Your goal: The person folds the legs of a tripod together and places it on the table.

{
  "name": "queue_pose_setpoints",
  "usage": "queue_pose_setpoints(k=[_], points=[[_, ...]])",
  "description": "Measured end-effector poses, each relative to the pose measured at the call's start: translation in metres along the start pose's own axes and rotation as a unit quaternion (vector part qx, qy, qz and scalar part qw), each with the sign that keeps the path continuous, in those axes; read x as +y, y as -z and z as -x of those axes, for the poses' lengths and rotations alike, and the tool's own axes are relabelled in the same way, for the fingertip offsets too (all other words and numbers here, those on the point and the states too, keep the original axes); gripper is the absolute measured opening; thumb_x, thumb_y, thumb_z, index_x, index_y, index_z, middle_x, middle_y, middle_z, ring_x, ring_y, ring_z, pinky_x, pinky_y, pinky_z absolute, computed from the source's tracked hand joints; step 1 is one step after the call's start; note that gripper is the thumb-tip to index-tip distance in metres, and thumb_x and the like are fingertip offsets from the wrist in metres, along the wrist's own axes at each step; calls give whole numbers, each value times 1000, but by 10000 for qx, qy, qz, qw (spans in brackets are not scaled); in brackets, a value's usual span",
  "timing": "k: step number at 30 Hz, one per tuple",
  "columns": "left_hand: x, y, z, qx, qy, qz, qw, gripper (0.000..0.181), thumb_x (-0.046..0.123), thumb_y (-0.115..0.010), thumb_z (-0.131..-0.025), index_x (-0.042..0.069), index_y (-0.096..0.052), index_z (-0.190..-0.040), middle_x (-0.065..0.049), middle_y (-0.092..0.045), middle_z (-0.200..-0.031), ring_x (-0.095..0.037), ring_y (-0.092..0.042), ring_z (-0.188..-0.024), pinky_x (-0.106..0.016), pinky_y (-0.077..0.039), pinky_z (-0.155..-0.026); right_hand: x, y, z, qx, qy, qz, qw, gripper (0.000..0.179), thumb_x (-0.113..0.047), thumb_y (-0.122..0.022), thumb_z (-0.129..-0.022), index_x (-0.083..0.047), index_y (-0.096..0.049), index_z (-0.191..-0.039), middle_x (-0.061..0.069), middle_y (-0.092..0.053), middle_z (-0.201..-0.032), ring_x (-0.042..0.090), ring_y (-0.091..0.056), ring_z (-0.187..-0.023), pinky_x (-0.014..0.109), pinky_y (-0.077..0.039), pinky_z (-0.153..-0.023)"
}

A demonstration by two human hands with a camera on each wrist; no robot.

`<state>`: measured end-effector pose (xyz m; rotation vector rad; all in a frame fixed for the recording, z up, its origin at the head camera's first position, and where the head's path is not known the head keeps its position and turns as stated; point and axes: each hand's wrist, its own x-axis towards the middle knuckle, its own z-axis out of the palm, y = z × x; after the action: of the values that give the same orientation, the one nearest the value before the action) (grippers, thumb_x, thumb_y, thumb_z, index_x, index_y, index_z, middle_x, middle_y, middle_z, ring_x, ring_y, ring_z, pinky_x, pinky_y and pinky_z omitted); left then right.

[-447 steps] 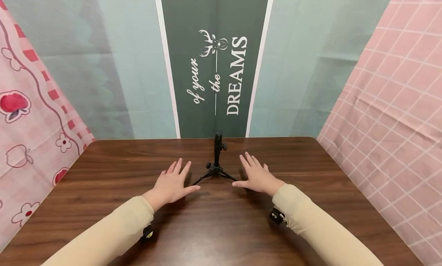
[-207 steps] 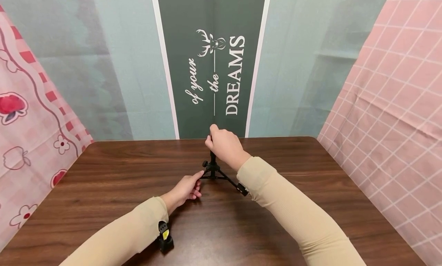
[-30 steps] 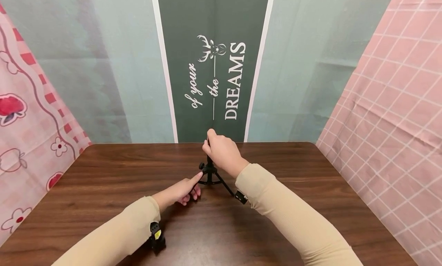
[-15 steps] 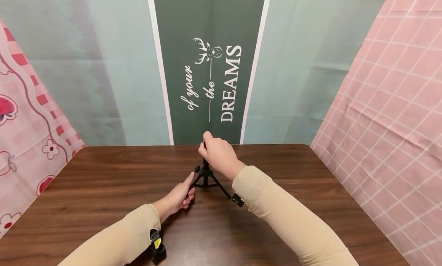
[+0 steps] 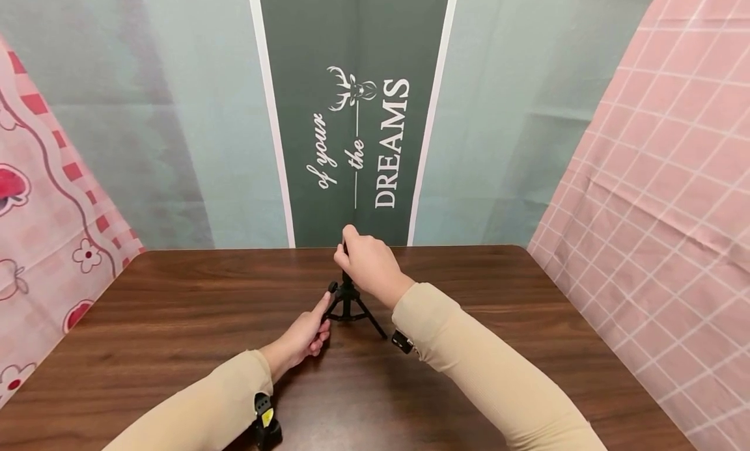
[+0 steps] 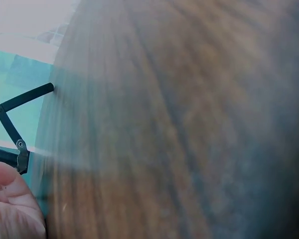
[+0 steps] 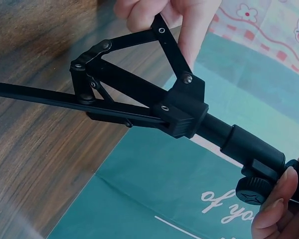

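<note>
At twelve o'clock hangs white-lettered green fabric, with pink gridded cloth at three and apple-print cloth at nine. Toward twelve on the wood-grain table, the right hand grips a black tripod high up, the left hand one leg.

The tripod stand before me looks like matt metal, its rivets shiny, its ridged knob plastic. My sleeves are matt cloth; the surface is faintly glossy wood grain, the backdrop creased fabric.
</note>
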<state>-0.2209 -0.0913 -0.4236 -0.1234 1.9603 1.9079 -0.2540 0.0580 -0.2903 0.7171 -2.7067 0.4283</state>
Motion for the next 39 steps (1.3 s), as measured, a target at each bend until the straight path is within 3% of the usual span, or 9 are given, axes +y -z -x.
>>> queue_pose_setpoints(k=[10, 13, 15, 17, 20, 22, 24, 30, 39], points=[[1, 3, 2, -180, -8, 153, 9997, 62, 65, -38, -89, 10, -40, -59, -1, -44, -57, -6, -32, -39, -21, -30, -44, -2, -1, -1, -20, -40, 117, 9999, 16, -20, -44, -95, -10, -40, -83, 0, -44, -54, 14, -44, -40, 26, -35, -43], [5, 5, 6, -103, -94, -241, 9996, 59, 57, -38, -93, 7, -50, -63, -3, -54, -63, -6, -33, -39, -20, -29, -43, -5, -1, -2, -29, -14, 119, 9999, 16, -19, -44, -95, -10, -39, -84, 0, -44, -54, 13, -43, -40, 26, -35, -43], [8, 5, 10, 55, -212, -783, 9967, 57, 50, -36, -96, 5, -57, -68, -4, -59, -66, -7, -31, -39, -20, -26, -41, -6, -1, -2, -43, -1, 110, 9999, 15, -19, -44, -95, -10, -39, -84, 0, -44, -53, 13, -43, -40, 26, -35, -42], [12, 5, 14, 237, -422, -1559, 9866, 55, 42, -33, -98, 3, -61, -72, -5, -62, -67, -9, -31, -40, -22, -28, -42, -7, -1, -2, -56, -23, 135, 9999, 15, -19, -45, -95, -10, -39, -84, 0, -44, -53, 13, -44, -40, 25, -35, -43], [17, 5, 18, 449, -704, -2643, 9608, 52, 34, -29, -100, 4, -65, -76, -3, -63, -65, -11, -43, -52, -27, -36, -54, -8, -1, -1, -52, -59, 178, 9998, 15, -19, -45, -94, -10, -40, -84, 0, -44, -52, 13, -44, -40, 26, -36, -43], [19, 5, 19, 521, -830, -3050, 9473, 52, 32, -28, -100, 6, -65, -75, -2, -63, -65, -13, -50, -63, -29, -38, -65, -7, 0, 0, -32, -78, 203, 9998, 15, -19, -45, -94, -10, -40, -84, 0, -44, -52, 13, -44, -40, 25, -36, -43], [19, 5, 19, 517, -799, -2973, 9500, 54, 35, -28, -100, 6, -65, -75, -2, -63, -64, -13, -49, -63, -30, -38, -63, -7, 1, 0, -6, -76, 201, 9998, 15, -19, -45, -94, -10, -40, -84, 0, -44, -52, 13, -44, -40, 25, -36, -42], [15, 3, 15, 561, -666, -2179, 9721, 62, 53, -33, -97, 3, -62, -75, -4, -57, -66, -13, -32, -45, -25, -30, -46, -5, 3, 0, 118, -14, 190, 9997, 14, -17, -47, -93, -9, -41, -83, 0, -44, -53, 13, -43, -39, 26, -34, -41], [11, -3, 17, 665, -529, -1939, 9773, 52, 47, -33, -99, 3, -53, -80, -7, -51, -73, -17, -44, -63, -28, -37, -55, -4, 1, -2, 45, -3, 83, 10000, 14, -16, -47, -93, -9, -41, -83, 1, -46, -54, 13, -44, -39, 25, -34, -41]])
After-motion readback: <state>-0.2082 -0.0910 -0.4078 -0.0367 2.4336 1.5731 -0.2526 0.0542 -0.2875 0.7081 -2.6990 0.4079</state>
